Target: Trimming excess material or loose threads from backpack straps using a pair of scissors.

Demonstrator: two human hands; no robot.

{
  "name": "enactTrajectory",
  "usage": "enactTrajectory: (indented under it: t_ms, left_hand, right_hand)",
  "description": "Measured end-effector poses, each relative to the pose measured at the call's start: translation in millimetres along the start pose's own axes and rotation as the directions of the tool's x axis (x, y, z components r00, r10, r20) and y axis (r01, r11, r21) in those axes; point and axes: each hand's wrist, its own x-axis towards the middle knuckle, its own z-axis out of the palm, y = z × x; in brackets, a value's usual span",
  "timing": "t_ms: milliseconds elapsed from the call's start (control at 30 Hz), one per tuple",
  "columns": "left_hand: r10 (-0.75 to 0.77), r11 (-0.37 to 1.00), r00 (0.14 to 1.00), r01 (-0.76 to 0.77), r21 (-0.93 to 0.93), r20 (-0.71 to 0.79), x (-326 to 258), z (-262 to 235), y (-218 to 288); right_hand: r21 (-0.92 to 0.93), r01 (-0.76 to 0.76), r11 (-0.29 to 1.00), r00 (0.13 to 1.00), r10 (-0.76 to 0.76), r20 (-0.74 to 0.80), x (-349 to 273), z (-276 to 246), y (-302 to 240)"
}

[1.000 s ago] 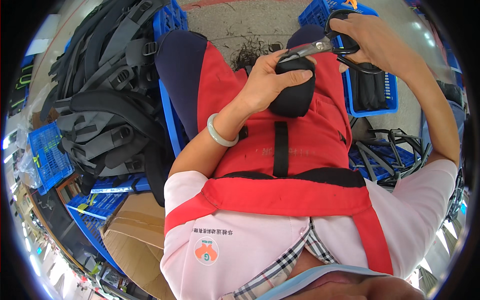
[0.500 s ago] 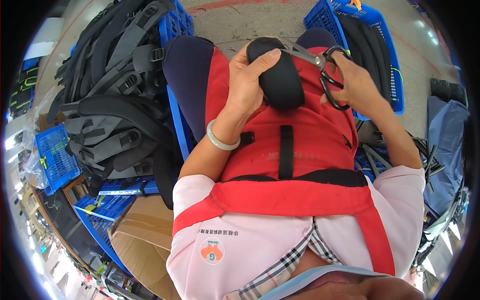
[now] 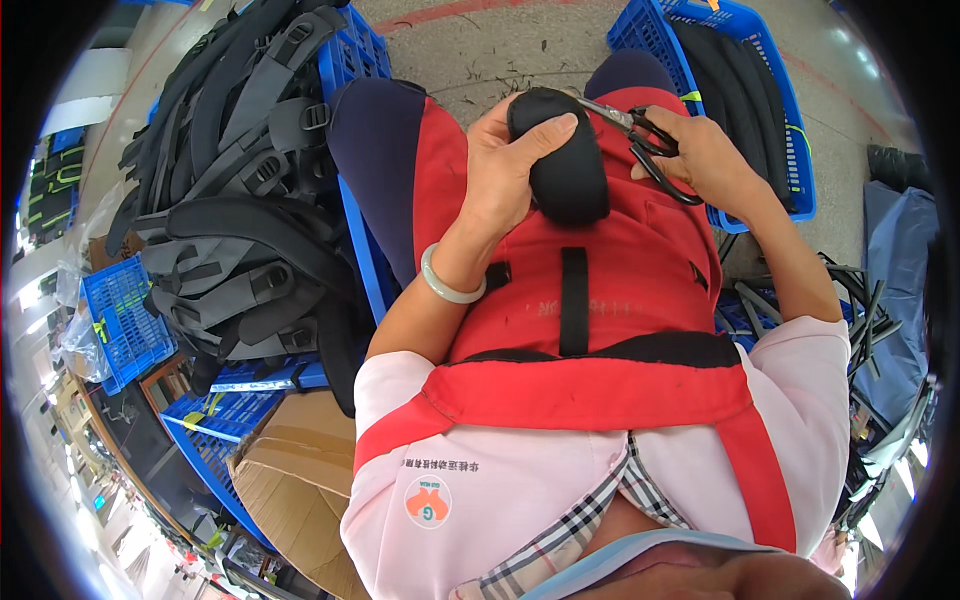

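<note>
Above my lap, my left hand (image 3: pixel 510 165) grips a black padded piece (image 3: pixel 570 175), thumb pressed across its upper part. It looks like a curved, folded strap or pad; its far end is hidden by my fingers. My right hand (image 3: pixel 705 160) has its fingers through the black handles of a pair of scissors (image 3: pixel 655 150). Their metal blades lie nearly together and point left, with the tips at the upper right edge of the padded piece. Whether thread or cloth sits between the blades is too small to tell. Beneath both hands spreads my red apron (image 3: pixel 640 300).
At the left, grey and black padded straps with buckles (image 3: pixel 250 240) are heaped over blue crates. A blue crate (image 3: pixel 795 120) at the upper right holds black curved pads (image 3: pixel 735 110). A cardboard box (image 3: pixel 300 480) stands lower left. Dark scraps lie on the floor (image 3: pixel 490 60).
The scissors have closed from spread blades to nearly shut at the padded piece's edge. My left hand and the padded piece sit slightly lower in view.
</note>
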Motion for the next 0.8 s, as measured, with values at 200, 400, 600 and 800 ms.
enactTrajectory:
  t_ms: [200, 400, 600, 800]
  left_hand:
    - [0.004, 1.000, 0.995, -0.005, 0.008, 0.100, 7.9, 6.5, -4.6]
    - [0.116, 0.975, 0.984, -0.138, 0.171, 0.136, 16.4, 11.9, -1.8]
    - [0.071, 0.872, 0.912, -0.254, 0.419, 0.403, 1.5, -5.5, 1.7]
    - [0.256, 0.964, 0.935, -0.229, -0.133, 0.244, 13.6, 30.7, 16.9]
  right_hand:
    - [0.240, 0.075, 0.968, 0.993, -0.050, -0.108, 11.0, 8.1, -10.9]
    - [0.396, 0.305, 0.866, 0.928, -0.177, -0.328, 32.5, -3.2, -33.2]
    - [0.300, 0.721, 0.625, 0.379, 0.007, -0.925, 14.3, -74.5, -41.4]
    - [0.760, 0.432, 0.485, 0.837, 0.097, -0.538, 20.0, 15.6, -76.6]
